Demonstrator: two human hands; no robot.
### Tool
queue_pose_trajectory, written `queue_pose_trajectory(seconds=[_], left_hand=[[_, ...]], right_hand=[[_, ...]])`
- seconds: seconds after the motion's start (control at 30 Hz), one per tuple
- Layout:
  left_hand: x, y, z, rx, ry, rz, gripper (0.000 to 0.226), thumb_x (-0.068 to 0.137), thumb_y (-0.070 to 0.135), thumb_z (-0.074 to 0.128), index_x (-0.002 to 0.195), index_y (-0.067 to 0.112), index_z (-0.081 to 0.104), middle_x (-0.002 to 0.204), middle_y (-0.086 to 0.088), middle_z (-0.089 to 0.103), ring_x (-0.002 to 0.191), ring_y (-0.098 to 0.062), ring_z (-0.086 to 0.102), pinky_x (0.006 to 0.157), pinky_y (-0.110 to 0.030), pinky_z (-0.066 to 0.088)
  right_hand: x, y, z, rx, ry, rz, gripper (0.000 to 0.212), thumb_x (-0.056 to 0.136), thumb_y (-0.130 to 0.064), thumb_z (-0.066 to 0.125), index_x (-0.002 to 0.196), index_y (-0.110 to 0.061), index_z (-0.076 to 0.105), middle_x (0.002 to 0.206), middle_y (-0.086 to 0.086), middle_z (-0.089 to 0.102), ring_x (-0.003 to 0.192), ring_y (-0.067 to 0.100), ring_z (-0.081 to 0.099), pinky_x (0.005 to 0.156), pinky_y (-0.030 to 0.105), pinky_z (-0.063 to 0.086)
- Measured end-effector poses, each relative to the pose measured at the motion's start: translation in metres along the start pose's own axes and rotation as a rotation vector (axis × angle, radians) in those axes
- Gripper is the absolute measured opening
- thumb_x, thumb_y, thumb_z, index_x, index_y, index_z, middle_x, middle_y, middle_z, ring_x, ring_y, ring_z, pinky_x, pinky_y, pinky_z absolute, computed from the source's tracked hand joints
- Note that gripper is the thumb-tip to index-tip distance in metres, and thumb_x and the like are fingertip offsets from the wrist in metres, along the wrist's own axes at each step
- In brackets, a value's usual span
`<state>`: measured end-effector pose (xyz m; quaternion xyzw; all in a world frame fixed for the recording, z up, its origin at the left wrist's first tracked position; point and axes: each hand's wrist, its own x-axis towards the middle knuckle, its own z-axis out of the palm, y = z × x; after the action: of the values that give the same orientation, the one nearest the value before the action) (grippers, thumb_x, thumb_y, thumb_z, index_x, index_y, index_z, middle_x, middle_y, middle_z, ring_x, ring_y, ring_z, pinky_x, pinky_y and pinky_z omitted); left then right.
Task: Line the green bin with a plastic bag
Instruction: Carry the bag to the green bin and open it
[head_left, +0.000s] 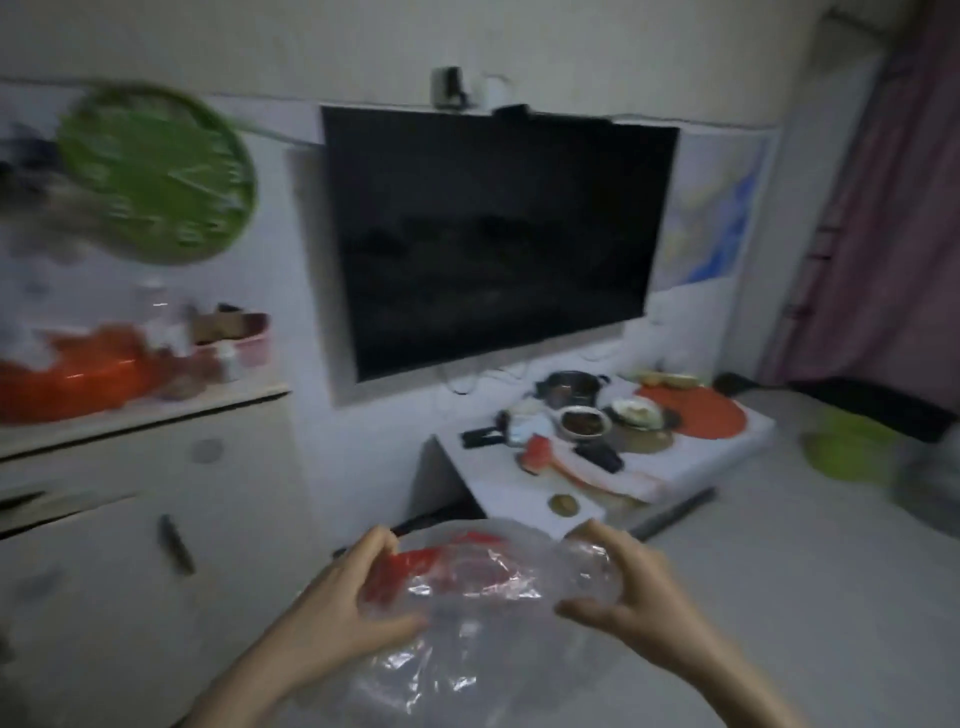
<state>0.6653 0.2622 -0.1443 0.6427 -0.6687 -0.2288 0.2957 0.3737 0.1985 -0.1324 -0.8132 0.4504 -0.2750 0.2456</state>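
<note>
Item: clear plastic bag, crumpled, with a red printed patch near its upper left; it is held low in the frame, in front of the person.
Left hand: fingers curled closed on the bag's left side, thumb below and fingers over the red patch.
Right hand: fingers and thumb closed in a pinch on the bag's right edge, with film bunched between them.
Green bin: probably the lime-green shape on the floor at far right, beside the low table; it is blurred, so this reading is tentative. It stands well apart from the hands and has no liner showing.
Step in hand: finding and opening the bag's mouth before it goes to the bin.
Method, as a judgement: rub the two layers apart between thumb and fingers at one edge, then draw the hands apart so the mouth opens evenly. Shake the bag down to let air in.
Handling: the film looks thin and clingy; a hard tug could tear it, so light pinches suit it better.
Obstacles: the table, crowded with a pot and dishes, lies between the hands and the bin.
</note>
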Motion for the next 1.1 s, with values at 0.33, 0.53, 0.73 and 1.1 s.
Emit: queue_pose_trajectory(seconds=[0.33,0.53,0.73,1.1], left_hand=[[0.311,0.121,0.180,-0.109,-0.495,0.340,0.041,0.063,0.037,0.079,0.096,0.038,0.053,0.108,0.012,0.062,0.094,0.007,0.060,0.084,-0.010,0.047],[0.432,0.246,0.325,-0.123,-0.700,0.547,0.031,0.059,0.052,0.068,0.087,0.047,0.055,0.103,0.009,0.059,0.093,0.009,0.056,0.081,-0.005,0.040],[0.552,0.347,0.466,-0.173,-0.801,0.565,0.028,0.071,0.036,0.075,0.093,0.040,0.058,0.103,0.002,0.067,0.094,-0.001,0.063,0.085,-0.018,0.044],[0.772,0.463,0.594,-0.256,-0.684,0.461,0.093,0.043,0.071,0.076,0.126,0.050,0.038,0.129,0.023,0.042,0.119,0.003,0.043,0.098,-0.020,0.036]], right_hand=[[0.039,0.203,-0.135,-0.086,0.361,0.417,0.048,0.064,-0.027,0.084,0.104,-0.017,0.058,0.101,-0.003,0.058,0.095,0.012,0.055,0.080,0.003,0.033],[0.019,0.316,-0.220,-0.021,0.668,0.675,0.041,0.063,-0.019,0.085,0.082,-0.038,0.054,0.081,-0.023,0.064,0.079,-0.015,0.056,0.068,0.002,0.040],[0.047,0.468,-0.328,0.032,0.822,0.742,0.033,0.066,-0.012,0.084,0.084,-0.022,0.058,0.074,-0.007,0.067,0.068,0.001,0.058,0.064,0.012,0.042],[0.210,0.712,-0.515,0.009,0.792,0.733,0.028,0.069,-0.018,0.080,0.083,-0.014,0.056,0.077,0.005,0.069,0.076,0.027,0.063,0.073,0.040,0.050]])
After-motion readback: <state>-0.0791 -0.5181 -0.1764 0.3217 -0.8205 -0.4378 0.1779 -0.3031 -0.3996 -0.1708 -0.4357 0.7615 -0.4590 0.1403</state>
